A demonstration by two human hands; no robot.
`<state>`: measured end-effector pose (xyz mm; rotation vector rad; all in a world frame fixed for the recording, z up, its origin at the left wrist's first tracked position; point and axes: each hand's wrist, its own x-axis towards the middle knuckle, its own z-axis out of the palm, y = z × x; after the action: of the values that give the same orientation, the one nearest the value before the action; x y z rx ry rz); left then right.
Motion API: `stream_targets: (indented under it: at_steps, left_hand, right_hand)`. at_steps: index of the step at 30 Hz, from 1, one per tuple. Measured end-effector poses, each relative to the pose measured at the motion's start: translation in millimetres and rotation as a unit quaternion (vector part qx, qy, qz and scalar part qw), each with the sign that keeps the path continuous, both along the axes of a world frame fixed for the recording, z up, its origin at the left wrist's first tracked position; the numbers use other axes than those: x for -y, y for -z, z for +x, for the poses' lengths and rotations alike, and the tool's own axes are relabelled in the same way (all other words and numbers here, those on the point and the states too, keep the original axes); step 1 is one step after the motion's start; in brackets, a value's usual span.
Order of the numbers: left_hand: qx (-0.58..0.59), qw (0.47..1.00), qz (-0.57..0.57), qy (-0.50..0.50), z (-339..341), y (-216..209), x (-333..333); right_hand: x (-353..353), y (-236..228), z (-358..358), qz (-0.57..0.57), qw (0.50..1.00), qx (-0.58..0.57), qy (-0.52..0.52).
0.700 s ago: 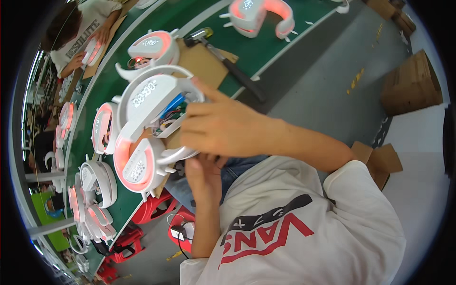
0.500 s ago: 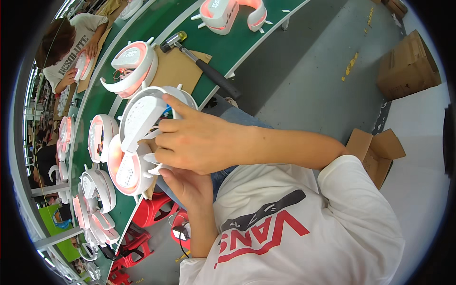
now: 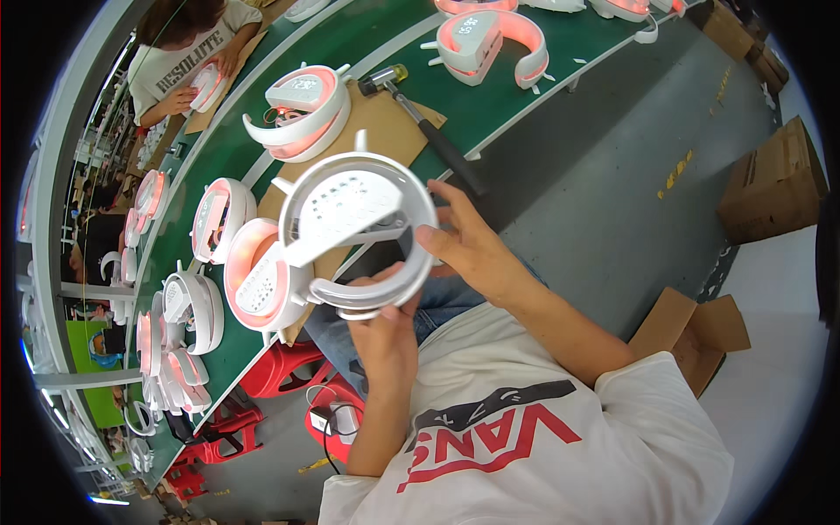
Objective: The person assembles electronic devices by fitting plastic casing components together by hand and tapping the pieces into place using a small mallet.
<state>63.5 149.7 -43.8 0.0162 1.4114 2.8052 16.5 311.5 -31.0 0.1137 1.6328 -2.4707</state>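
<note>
Between my two hands is a white ring-shaped clock lamp (image 3: 350,206), held up in front of the table edge. A perforated white panel and a clear band show within its ring, and small pegs stick out of its rim. My left hand (image 3: 385,328) grips the lower rim from beneath, with some fingers hidden behind it. On the right side of the rim, my right hand (image 3: 464,241) has its thumb and fingers closed around the edge. A second clock lamp (image 3: 262,280), glowing pink, stands on the table just left of the held one.
Several more lamps line the green table (image 3: 262,197). A hammer (image 3: 429,131) lies across a cardboard sheet (image 3: 376,131). Red stools (image 3: 280,372) stand below the table edge; cardboard boxes (image 3: 774,179) stand on the floor at right. Across the table, a person (image 3: 188,57) handles another lamp.
The lamp in my hands has turned, with its perforated panel now showing more fully. My right hand has moved from across its front to its right rim. The whole view has shifted.
</note>
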Motion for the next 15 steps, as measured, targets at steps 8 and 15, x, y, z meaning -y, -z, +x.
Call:
stream_targets:
  at_steps: [8,15]
  left_hand:
    - [0.009,0.997,-0.06,0.052,6.4,7.5,1.0]
    - [0.047,0.995,0.03,0.081,3.0,6.4,-2.9]
  right_hand:
    - [-4.5,5.8,0.6,-0.103,0.994,0.022,-0.033]
    - [-4.0,-3.9,5.1,-0.04,0.989,-0.121,0.069]
